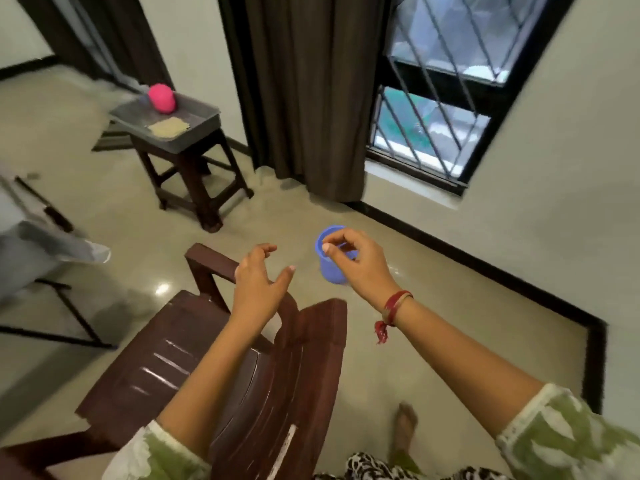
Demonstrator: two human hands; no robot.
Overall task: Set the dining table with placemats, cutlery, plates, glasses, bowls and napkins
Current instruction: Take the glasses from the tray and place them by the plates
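Past the chair [194,358] at 1 o'clock, right grip [360,268] pinches a cup [330,273] by its rim; left grip [259,285], at its 9 o'clock, hangs released.

hands 2: left hand [258,282], right hand [353,261] | blue cup [329,270] 1, centre | pink cup [162,98] 1, 10 o'clock | beige cloth [169,127] 1, 10 o'clock | grey tray [188,140] 1 | stool [207,188] 1 | brown chair [194,358] 1, 7 o'clock | window [440,98] 1, 1 o'clock

Light: soft daylight from the barred window [446,98], moderately bright. Glare: small spot on the floor [162,289], streaks on the chair [166,368]. Blur: motion smear throughout, my fingers [266,249] included. Edges: wide-angle bowing, softer focus.
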